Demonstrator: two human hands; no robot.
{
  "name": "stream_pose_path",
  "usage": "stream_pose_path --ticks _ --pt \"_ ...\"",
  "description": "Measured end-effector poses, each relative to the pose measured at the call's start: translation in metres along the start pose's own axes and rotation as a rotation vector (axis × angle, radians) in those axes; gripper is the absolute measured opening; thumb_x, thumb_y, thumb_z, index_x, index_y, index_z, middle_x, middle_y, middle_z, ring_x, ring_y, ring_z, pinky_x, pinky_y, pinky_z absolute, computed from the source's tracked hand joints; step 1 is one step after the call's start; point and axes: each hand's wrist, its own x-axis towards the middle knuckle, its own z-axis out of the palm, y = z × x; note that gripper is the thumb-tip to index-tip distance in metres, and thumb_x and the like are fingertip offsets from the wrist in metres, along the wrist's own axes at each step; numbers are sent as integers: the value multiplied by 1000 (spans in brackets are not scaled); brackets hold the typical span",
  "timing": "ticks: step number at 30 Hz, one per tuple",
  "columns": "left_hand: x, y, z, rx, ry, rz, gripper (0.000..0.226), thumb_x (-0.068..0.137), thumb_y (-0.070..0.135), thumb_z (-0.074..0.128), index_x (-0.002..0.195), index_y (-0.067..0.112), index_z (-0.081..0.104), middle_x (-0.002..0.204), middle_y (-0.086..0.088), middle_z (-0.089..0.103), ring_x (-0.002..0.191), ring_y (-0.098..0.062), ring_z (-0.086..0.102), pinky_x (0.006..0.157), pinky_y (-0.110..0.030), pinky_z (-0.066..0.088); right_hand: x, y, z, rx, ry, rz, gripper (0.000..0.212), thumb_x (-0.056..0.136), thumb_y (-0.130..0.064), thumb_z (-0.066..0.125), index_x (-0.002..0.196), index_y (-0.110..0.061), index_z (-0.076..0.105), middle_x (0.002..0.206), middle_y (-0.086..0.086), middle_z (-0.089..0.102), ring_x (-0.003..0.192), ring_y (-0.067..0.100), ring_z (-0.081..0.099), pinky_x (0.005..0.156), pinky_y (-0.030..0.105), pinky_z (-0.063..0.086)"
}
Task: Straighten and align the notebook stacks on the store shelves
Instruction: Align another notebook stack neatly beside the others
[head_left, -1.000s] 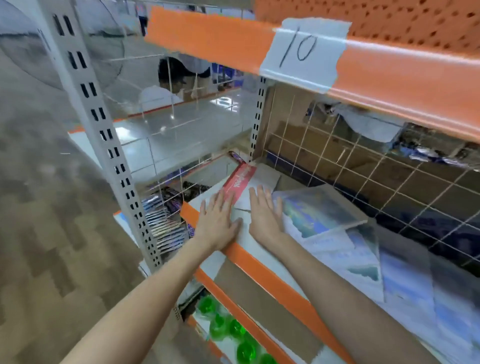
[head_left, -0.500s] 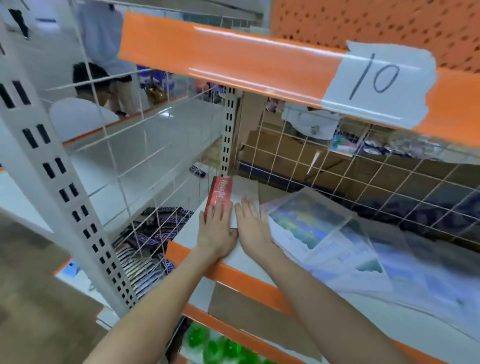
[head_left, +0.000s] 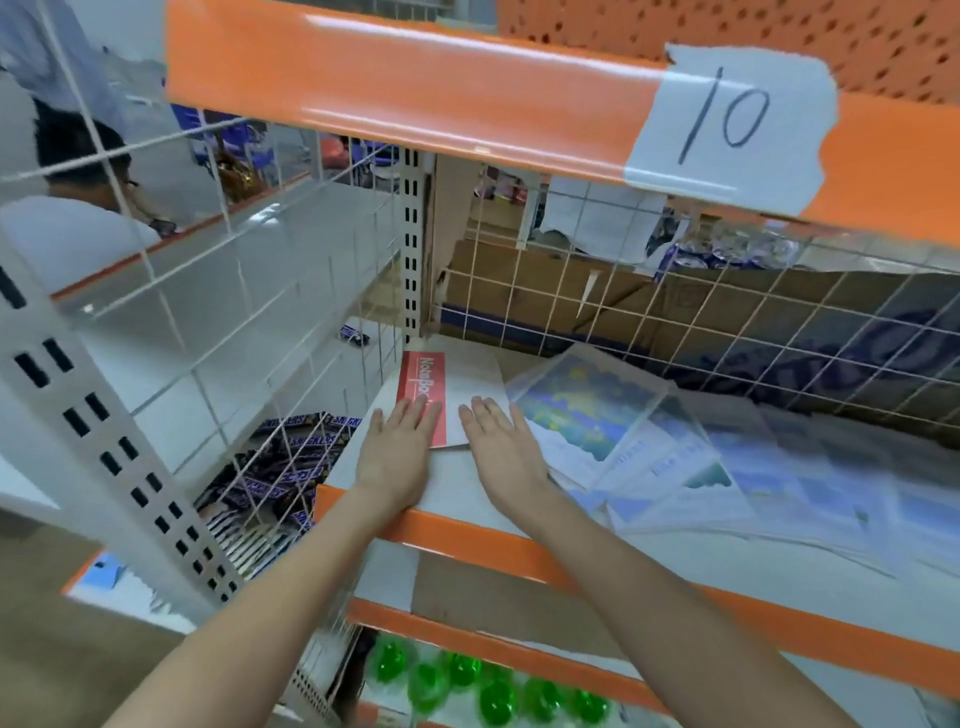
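Note:
A white notebook with a red spine strip (head_left: 470, 387) lies at the left end of the white shelf (head_left: 457, 506), close to the wire side panel. My left hand (head_left: 397, 457) lies flat with straight fingers on its red strip and near corner. My right hand (head_left: 501, 447) presses flat on the notebook's near right edge. To the right, several plastic-wrapped notebooks with blue and green covers (head_left: 587, 402) lie fanned out and askew (head_left: 675, 467) along the shelf.
An orange shelf lip with a paper tag marked 10 (head_left: 727, 130) hangs overhead. A wire mesh back (head_left: 675, 332) fronts cardboard boxes. Snack bars (head_left: 280, 467) sit beyond the left mesh, green bottles (head_left: 467, 686) on the shelf below. A person (head_left: 78, 208) stands at the far left.
The view has swung and come closer to the shelf. Both hands stay flat on the red-spined notebook, which now sits a little further back and squarer to the left side.

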Motion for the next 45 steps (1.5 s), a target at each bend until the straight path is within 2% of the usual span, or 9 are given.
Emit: stream_pose_path --ticks 8,14,22,27,30,32,34,36,45 --pt "-16 21 -25 3 196 76 60 97 1 29 151 18 9 158 -5 10 145 -23 7 116 -36 1 -36 17 -23 67 142 3 60 95 1 25 151 -6 6 159 12 7 147 21 5 117 37 -2" --pt "-41 91 -61 -109 416 203 68 86 -13 37 148 11 20 156 -12 15 144 -29 12 117 -38 0 -95 68 -46 87 262 61 64 96 -3 36 151 -6 3 159 13 4 147 21 2 117 36 -4" --pt "-85 307 -64 -177 427 477 74 84 -15 37 149 12 14 157 -9 12 145 -25 8 117 -32 3 -273 212 -30 48 287 317 64 94 4 27 151 -7 -1 159 12 -1 147 21 -1 118 35 -5" --pt "-126 467 -70 -271 407 753 65 73 1 17 127 -7 51 130 -28 51 120 -48 48 102 -56 35 -409 308 -21 -2 281 539 64 94 -1 31 151 -7 3 159 12 3 147 21 3 118 37 -1" --pt "-150 550 -68 -279 440 898 47 75 -5 38 117 -10 60 118 -30 60 107 -50 57 89 -60 44 -486 351 -13 -31 301 657 60 96 -5 31 151 -7 8 159 13 10 147 21 7 116 35 -2" --pt "-164 603 -65 -293 427 998 48 73 -11 58 121 -7 57 123 -27 58 112 -47 55 95 -60 41 -534 377 -6 -41 296 752 57 97 -6 26 151 -7 8 159 12 9 147 20 7 116 34 0" --pt "-175 649 -61 -248 383 1062 54 88 -2 48 140 4 39 146 -15 39 135 -33 35 114 -45 19 -575 400 0 -45 293 835 57 97 -5 25 151 -8 7 159 12 9 147 20 7 116 34 0" --pt "-178 693 -55 -204 340 1092 56 96 11 37 149 16 19 156 -1 20 144 -18 14 115 -32 -1 -608 420 6 -34 299 911 58 97 -3 26 151 -8 7 159 12 8 147 21 7 115 32 -2" --pt "-180 868 -43 -174 346 1220 61 94 6 35 150 19 14 156 2 18 144 -15 11 115 -31 -5 -707 539 28 -24 297 1088 57 98 0 26 151 -7 6 159 12 7 147 19 6 115 29 -3"
